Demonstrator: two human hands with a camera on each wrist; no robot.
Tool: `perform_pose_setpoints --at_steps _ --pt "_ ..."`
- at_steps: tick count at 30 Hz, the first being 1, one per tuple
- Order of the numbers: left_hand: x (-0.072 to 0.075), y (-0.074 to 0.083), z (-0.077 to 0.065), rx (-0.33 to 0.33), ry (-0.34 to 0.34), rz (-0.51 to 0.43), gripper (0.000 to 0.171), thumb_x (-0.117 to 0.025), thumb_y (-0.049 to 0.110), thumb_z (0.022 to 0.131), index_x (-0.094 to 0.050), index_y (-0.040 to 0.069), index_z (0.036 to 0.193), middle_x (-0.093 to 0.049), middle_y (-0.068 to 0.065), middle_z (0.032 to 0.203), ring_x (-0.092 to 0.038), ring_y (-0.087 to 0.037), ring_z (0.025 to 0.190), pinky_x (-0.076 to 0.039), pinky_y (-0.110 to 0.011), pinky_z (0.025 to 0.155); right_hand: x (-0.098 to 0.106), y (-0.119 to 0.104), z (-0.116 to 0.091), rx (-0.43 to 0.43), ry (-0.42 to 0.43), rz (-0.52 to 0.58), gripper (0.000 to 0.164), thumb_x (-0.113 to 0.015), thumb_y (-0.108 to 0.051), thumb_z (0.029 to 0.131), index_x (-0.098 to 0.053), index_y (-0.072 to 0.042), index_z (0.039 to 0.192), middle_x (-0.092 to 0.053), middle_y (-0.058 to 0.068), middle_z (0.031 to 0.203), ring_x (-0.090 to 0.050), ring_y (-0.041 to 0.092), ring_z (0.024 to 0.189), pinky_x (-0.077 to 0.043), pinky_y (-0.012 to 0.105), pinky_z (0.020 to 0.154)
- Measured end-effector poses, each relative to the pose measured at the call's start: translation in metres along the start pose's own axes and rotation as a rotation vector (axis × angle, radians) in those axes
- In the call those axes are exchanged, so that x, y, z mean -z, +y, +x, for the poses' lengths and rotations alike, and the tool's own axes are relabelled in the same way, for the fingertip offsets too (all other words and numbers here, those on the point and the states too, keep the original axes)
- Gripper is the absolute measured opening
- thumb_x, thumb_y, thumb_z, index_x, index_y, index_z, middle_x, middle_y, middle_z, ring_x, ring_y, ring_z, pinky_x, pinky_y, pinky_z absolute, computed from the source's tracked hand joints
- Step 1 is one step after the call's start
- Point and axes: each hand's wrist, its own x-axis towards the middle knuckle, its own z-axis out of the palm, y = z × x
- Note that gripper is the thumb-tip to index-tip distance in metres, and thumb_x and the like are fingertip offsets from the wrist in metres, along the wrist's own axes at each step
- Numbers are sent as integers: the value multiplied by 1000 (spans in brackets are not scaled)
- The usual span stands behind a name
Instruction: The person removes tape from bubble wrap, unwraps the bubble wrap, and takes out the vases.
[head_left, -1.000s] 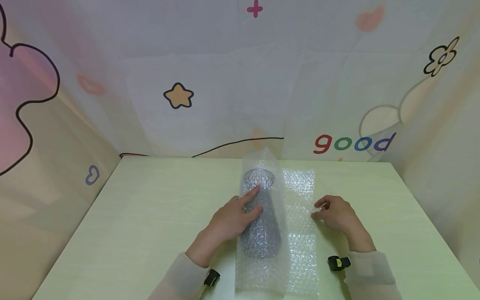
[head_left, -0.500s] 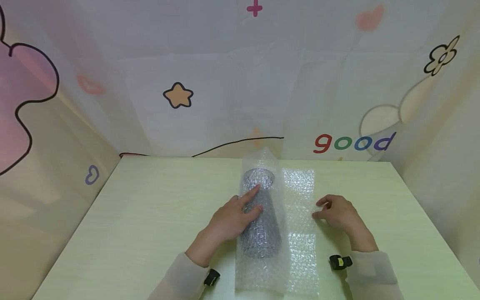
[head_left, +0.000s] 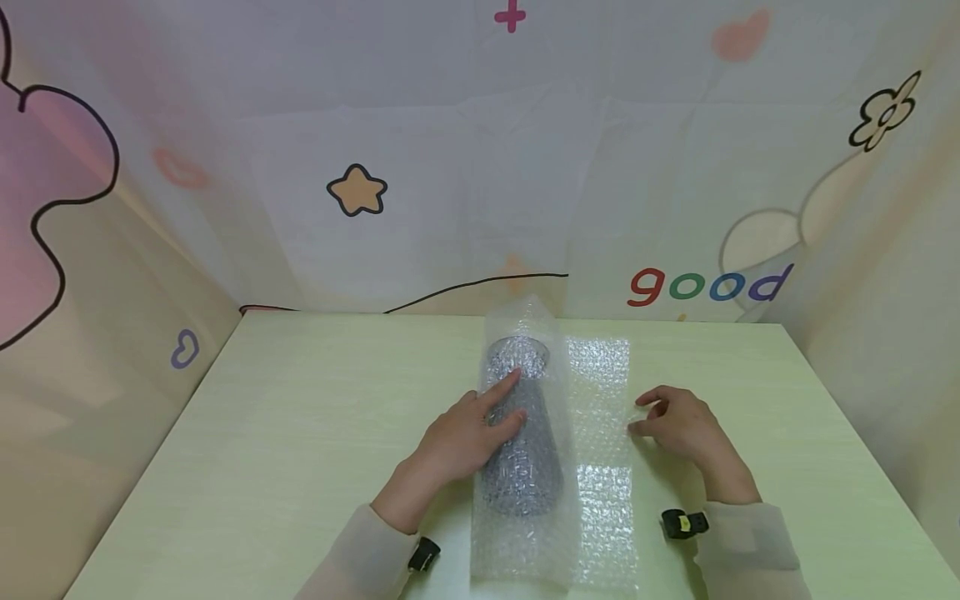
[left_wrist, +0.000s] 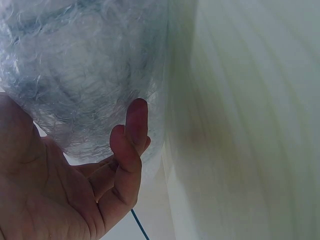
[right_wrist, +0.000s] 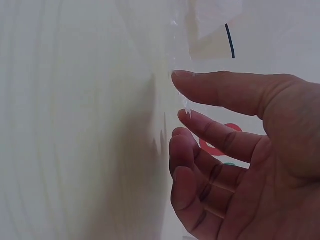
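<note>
A dark, bottle-shaped object (head_left: 536, 450), wider at its near end, lies wrapped in bubble wrap (head_left: 521, 554) at the middle of the table; the layers blur what it is. My left hand (head_left: 465, 433) rests on its left side, index finger and thumb spread over the top. In the left wrist view, other fingers (left_wrist: 127, 165) bend loosely beside the wrapped bulge. A loose flap of bubble wrap (head_left: 603, 500) extends rightward from the bundle. My right hand (head_left: 678, 425) is at the flap's right edge, thumb and index finger apart, with a clear edge of wrap (right_wrist: 186, 102) showing between them.
The pale wood-grained table (head_left: 315, 392) runs back to a printed cloth backdrop (head_left: 465, 183), with cloth sides left and right. The bundle's far end reaches the table's back edge. Small black devices (head_left: 684, 523) sit at both wrists.
My right hand has shifted slightly right and away from me along the flap's edge. The left hand and the wrapped bundle have stayed in place.
</note>
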Motion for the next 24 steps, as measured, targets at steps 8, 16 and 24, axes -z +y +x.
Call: perform_pose_setpoints --at_steps 8,16,24 --pt "0 0 0 -2 -3 0 61 -44 69 101 -23 59 157 -49 -25 153 -60 -49 127 -53 -61 93 2 0 0 11 11 -10 52 -80 -24 89 -62 -1 133 -59 18 107 -55 28 89 -46 33 69" --pt "2 2 0 0 -6 2 62 -44 69 101 -23 58 158 -52 -23 149 -64 -43 117 -54 -55 85 5 -2 -1 33 17 0 54 -79 -24 90 -60 -2 136 -58 23 118 -56 33 95 -50 36 73" --pt "1 1 0 -3 -13 -1 62 -45 68 101 -25 56 158 -57 -21 142 -63 -30 94 -48 -42 69 6 -6 -5 61 28 17 54 -79 -23 90 -61 -2 137 -57 23 120 -55 32 96 -48 33 70"
